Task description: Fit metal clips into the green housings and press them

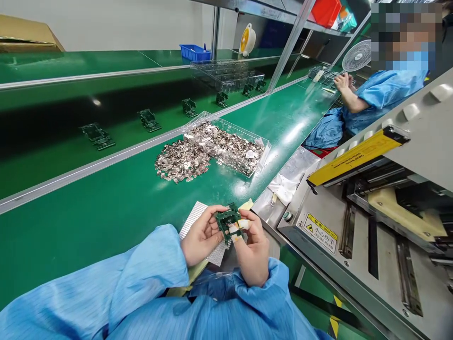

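Note:
Between my two hands, close to my body, is a small green circuit board [226, 218]. My left hand [201, 238] grips its left edge with thumb and fingers. On the opposite side my right hand [253, 252] pinches the board, with white tape wrapped on its thumb and a finger. Any small part under the right fingertips is too small to make out. Below the hands lies a light sheet with rows of small marks [193, 218]. Ahead, a heap of small silvery metal pieces [182, 160] lies on the green bench, beside a clear plastic tray [260, 163] holding more of them.
Several circuit boards [97, 136] stand in a line along the conveyor at the left. A grey machine [311, 236] with a yellow bar [357, 156] borders my right side. Farther off, a co-worker in blue [385, 89] handles boards. Clear stacked trays [226, 75] sit beyond the rail.

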A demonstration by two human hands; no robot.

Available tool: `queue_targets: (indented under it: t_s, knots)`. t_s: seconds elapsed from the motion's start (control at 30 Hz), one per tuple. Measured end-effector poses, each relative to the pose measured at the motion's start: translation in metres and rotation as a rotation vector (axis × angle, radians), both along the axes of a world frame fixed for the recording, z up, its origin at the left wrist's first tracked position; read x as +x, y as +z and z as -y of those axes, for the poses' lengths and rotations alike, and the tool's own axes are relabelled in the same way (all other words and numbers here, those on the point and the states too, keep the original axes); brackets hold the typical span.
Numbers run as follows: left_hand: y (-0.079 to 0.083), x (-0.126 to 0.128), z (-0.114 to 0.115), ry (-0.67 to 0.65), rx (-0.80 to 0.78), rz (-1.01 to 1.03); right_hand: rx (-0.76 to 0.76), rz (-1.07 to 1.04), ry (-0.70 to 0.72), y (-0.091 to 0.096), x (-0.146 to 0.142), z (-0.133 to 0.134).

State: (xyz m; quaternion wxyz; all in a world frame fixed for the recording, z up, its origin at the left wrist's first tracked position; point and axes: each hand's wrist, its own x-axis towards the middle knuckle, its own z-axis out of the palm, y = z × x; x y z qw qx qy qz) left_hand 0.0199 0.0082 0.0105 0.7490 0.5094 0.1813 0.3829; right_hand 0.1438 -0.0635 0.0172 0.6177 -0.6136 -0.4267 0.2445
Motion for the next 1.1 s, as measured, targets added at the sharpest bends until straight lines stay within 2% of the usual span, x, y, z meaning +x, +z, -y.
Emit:
queue_targets:
  t_s: [0.17,0.4,0.6,0.7,0.83,1.1]
  knots:
    - [-0.002,-0.001,0.001,-0.018,0.013,-0.003,0.010,0.138,-0.048,-0.001,-0.003,-0.001]
    - [-0.005,-0.001,0.003,-0.008,0.045,0.019,0.008,0.060,-0.120,-0.003,-0.011,-0.004]
    - [-0.004,0.000,0.004,0.095,0.088,-0.025,0.023,0.072,-0.153,-0.004,-0.017,-0.005]
    - [-0.004,0.000,0.005,0.148,0.089,-0.055,0.006,0.069,-0.127,-0.004,-0.018,-0.003]
    - [-0.003,0.000,0.004,0.184,0.056,-0.140,-0.003,-0.007,-0.071,-0.007,-0.015,0.000]
    - [-0.002,0.000,0.006,0.160,0.002,-0.253,-0.038,-0.295,-0.023,-0.006,-0.015,-0.005]
